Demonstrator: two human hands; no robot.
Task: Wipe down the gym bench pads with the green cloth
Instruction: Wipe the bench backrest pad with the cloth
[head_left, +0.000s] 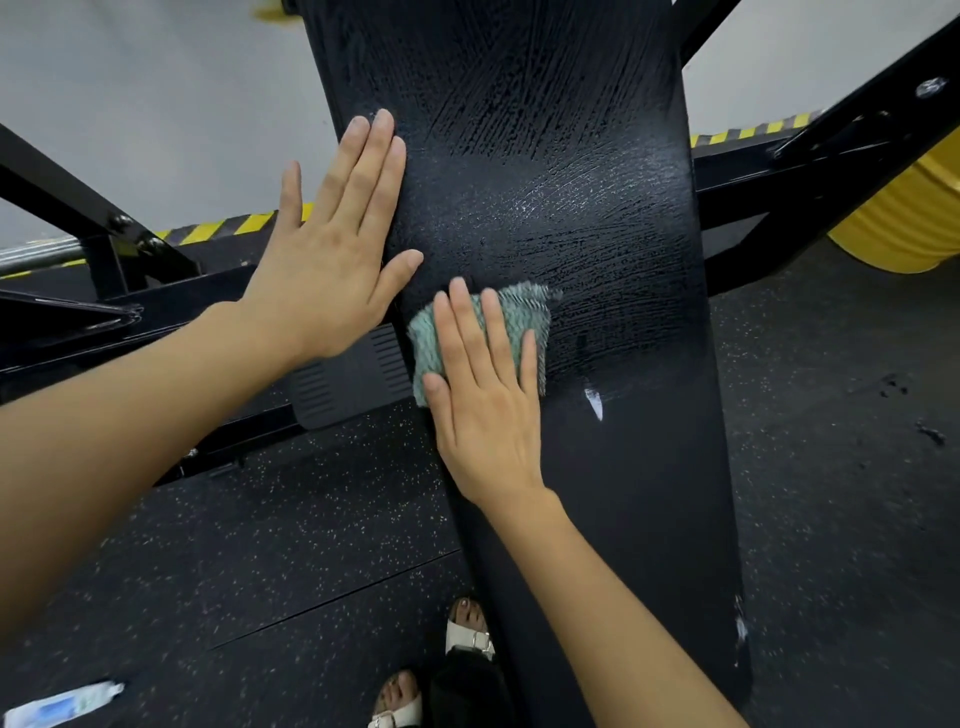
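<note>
Right grip (485, 410) pressed cloth (515, 318) flat, unpinched; left grip (332, 244) spread on pad (597, 208) beside it; cloth could slip free

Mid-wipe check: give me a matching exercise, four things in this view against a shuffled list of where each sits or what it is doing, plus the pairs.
Things:
1. green cloth
2. left hand
3. right hand
4. tube

Places or states:
A. lying on the floor
B. flat on the left edge of the bench pad
C. pinned to the pad under fingers
D. pressing down with straight fingers

Pairs: 1-C, 2-B, 3-D, 4-A
</note>
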